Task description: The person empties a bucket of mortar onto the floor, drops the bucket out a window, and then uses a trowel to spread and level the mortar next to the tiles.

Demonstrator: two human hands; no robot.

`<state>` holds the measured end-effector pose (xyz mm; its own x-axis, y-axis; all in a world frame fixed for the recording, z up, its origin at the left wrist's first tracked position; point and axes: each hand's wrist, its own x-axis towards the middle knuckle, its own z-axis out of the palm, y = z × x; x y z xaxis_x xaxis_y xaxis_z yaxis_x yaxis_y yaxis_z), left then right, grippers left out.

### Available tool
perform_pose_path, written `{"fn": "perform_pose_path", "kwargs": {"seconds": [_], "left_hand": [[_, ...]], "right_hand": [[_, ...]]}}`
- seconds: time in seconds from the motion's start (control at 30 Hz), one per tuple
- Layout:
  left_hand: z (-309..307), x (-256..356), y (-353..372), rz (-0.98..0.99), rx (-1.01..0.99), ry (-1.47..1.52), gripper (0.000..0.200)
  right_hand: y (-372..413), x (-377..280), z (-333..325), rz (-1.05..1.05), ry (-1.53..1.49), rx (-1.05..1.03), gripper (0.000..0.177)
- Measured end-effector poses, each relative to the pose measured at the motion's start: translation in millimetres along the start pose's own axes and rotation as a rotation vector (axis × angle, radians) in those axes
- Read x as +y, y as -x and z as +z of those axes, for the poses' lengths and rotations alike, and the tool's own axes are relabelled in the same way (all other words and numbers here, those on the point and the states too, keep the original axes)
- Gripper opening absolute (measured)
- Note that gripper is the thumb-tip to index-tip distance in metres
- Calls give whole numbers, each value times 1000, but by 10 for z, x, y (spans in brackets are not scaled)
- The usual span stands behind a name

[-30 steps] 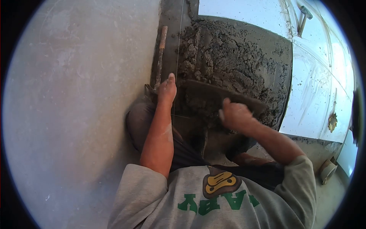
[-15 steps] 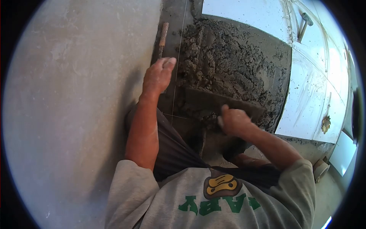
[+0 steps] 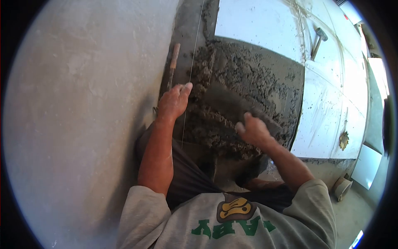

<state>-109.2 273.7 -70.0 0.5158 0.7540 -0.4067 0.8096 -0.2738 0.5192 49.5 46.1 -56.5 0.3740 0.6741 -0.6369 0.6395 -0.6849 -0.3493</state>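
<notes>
My right hand (image 3: 255, 130) is closed around the handle of a flat rectangular plastering trowel (image 3: 236, 103), whose blade slants across the wet mortar (image 3: 253, 74). The blade is slightly blurred. My left hand (image 3: 175, 101) hovers beside the wall, fingers loosely extended, with nothing visible in it; part of the fingers is hidden from above. Just beyond it, a tool with a worn, wrapped handle (image 3: 175, 56) lies along the wall base, its lower end hidden by the hand. A thin taut string (image 3: 194, 58) passes close to my left fingertips; whether they touch cannot be seen.
A plain wall (image 3: 91, 91) rises on the left. Large white tiles (image 3: 261, 20) border the mortar at the back and right. A hammer (image 3: 318, 43) and a crumpled brownish lump (image 3: 343, 141) lie on the tiles. A bucket-like container (image 3: 342, 189) stands at lower right.
The trowel has moved forward over the mortar and tilted more steeply, leaving rough mortar showing behind it. The whole view has shifted, so the tiles and hammer appear lower and farther left.
</notes>
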Motion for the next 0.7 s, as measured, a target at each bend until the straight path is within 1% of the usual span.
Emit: {"fn": "perform_pose_path", "kwargs": {"seconds": [0.07,0.1,0.17,0.23,0.3,0.37,0.4,0.47,0.53,0.67,0.7], "left_hand": [[1,-8,15,-7,-10,2,62],[1,-7,34,-32,-9,-3,63],[1,-13,52,-63,-13,-4,63],[-9,-9,6,-31,1,25,64],[17,-30,-27,-41,-5,33,64],[14,-46,-50,-56,-9,38,65],[-2,-19,-51,-56,-36,44,65],[22,1,-65,-50,-65,52,65],[76,-10,-74,-6,2,30,66],[28,31,-42,-28,-8,24,67],[19,27,-44,-46,-23,16,67]], "right_hand": [[-214,46,436,-34,10,-98,43],[-243,-2,460,-33,11,-92,43],[-269,-64,474,-130,73,-202,45],[-249,-26,382,-138,90,-214,45],[-204,11,181,-156,117,-231,46],[-135,96,-62,-99,110,-156,47],[-143,146,-137,-99,115,-164,47],[-217,226,-294,18,33,41,47],[-457,208,-493,54,-9,78,46],[-1116,114,-723,-112,-95,221,44],[-1302,70,-773,-108,-54,231,45]]}}
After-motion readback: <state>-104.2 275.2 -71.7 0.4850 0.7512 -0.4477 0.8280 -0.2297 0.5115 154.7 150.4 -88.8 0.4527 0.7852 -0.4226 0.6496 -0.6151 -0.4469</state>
